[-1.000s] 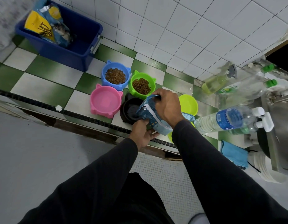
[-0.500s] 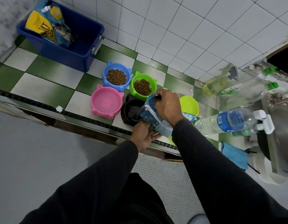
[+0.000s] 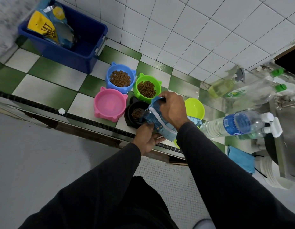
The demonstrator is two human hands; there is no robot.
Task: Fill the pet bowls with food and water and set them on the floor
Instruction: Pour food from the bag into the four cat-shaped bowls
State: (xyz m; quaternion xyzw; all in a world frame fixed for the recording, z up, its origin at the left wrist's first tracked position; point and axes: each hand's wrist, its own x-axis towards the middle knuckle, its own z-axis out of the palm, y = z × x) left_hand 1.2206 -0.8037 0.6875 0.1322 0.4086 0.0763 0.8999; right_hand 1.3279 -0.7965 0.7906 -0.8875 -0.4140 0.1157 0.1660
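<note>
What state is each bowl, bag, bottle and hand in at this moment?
blue bowl: holds kibble.
green bowl: holds kibble.
black bowl: partly filled with kibble.
pink bowl: no kibble.
lime bowl: no kibble.
food bag: open, tilted over the black bowl.
right hand: grips the bag's top.
left hand: holds the bag's lower end.
water bottle: lying down, capped.
blue bin: open, another bag inside.

Dim, cool indoor light, soft shadows, wide-angle bending at edges, blurred corners, centre fairly sharp
</note>
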